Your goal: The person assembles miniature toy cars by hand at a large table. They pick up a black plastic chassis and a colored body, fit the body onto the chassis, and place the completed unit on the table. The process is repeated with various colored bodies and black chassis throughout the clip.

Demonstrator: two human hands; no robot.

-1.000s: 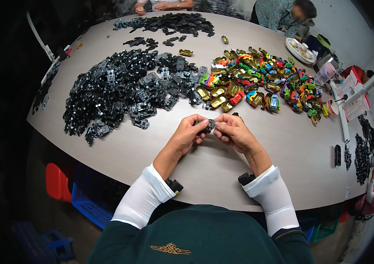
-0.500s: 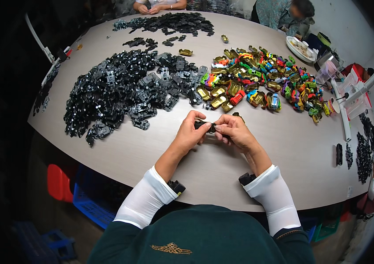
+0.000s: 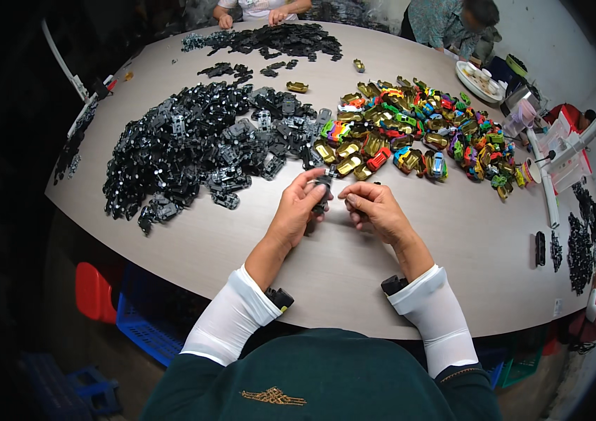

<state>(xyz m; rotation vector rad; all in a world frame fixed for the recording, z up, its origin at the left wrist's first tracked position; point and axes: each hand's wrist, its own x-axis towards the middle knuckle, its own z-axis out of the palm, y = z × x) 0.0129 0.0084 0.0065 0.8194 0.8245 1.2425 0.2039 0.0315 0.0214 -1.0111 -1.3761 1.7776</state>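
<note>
My left hand (image 3: 296, 208) holds a small black toy-car chassis (image 3: 323, 189) upright between thumb and fingers, just above the round grey table (image 3: 354, 266). My right hand (image 3: 373, 208) sits close beside it, fingers curled, with a small dark piece pinched at its fingertips. A big heap of black chassis parts (image 3: 192, 144) lies to the left beyond my hands. A heap of coloured and gold toy-car bodies (image 3: 410, 130) lies to the right beyond them.
Another pile of black parts (image 3: 277, 38) lies at the far edge, where one person's hands (image 3: 252, 14) rest and a second person (image 3: 452, 21) sits. A plate (image 3: 477, 77), cups and boxes stand at the right. A red stool (image 3: 93, 291) and blue crate (image 3: 143, 330) are below the table.
My hands have drawn slightly apart. The black chassis that both hands held together is now in my left hand alone, turned more upright.
</note>
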